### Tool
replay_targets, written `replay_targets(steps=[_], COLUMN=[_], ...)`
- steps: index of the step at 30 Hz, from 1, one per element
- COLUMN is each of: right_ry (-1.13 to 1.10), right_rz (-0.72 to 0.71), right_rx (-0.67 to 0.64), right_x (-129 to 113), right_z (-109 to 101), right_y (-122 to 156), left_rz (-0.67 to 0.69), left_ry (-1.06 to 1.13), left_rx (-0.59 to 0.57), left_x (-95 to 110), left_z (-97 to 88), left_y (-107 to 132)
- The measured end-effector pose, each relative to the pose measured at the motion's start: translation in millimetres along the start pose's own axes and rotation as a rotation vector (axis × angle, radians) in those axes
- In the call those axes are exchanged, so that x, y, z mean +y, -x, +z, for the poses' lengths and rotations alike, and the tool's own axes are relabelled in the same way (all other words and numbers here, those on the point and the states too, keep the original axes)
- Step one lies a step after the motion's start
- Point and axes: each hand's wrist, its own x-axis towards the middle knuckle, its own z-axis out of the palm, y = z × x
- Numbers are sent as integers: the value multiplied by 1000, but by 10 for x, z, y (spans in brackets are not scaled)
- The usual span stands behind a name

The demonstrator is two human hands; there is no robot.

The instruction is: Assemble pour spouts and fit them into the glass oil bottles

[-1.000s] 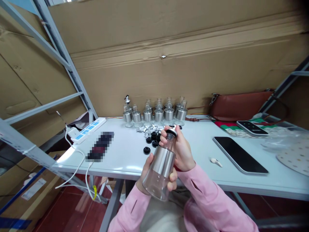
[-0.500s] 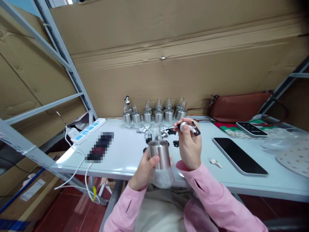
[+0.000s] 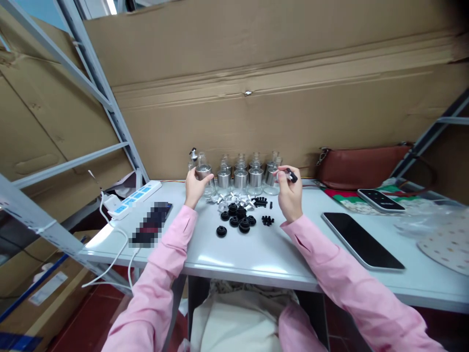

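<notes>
My left hand [image 3: 197,187] is curled around a glass bottle with a metal sleeve [image 3: 204,170], at the left end of the bottle group. Whether its base touches the table is unclear. In my right hand [image 3: 290,196], a pourer spout with a black lever [image 3: 291,175] is pinched between thumb and fingers, mostly covered by them. Several similar bottles [image 3: 241,179] stand in rows between the hands. Behind my left hand, one bottle carries a silver-and-black pourer [image 3: 193,154]. Silver spout parts [image 3: 234,198] and black ribbed stoppers [image 3: 244,225] lie before the rows.
Small black pieces [image 3: 267,221] lie right of the stoppers. A power strip [image 3: 135,199] and a blurred-out phone [image 3: 152,225] are on the left. A large tablet-like device [image 3: 361,239], a smaller device [image 3: 381,200] and a brown bag [image 3: 362,166] occupy the right. Cardboard [image 3: 256,117] stands behind.
My left hand has moved from the near edge, where it held a bottle, to the bottles at the back left. My right hand has shifted slightly forward, still holding the pourer spout.
</notes>
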Motion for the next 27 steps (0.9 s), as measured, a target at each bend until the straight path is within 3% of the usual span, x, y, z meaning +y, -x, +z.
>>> replay_targets(steps=[6, 16, 22, 27], right_ry=[11, 17, -5, 163], right_rz=[4, 59, 53, -49], right_rx=[4, -104, -202, -117], right_x=[66, 162, 120, 110], right_z=[-22, 26, 71, 90], right_y=[-10, 64, 115, 156], left_rz=[-34, -33, -16, 72], left_ry=[-91, -166, -169, -82], left_rx=[-14, -69, -90, -17], left_x=[-166, -405, -489, -469], left_z=[141, 387, 398, 310], left_y=[-24, -61, -31, 10])
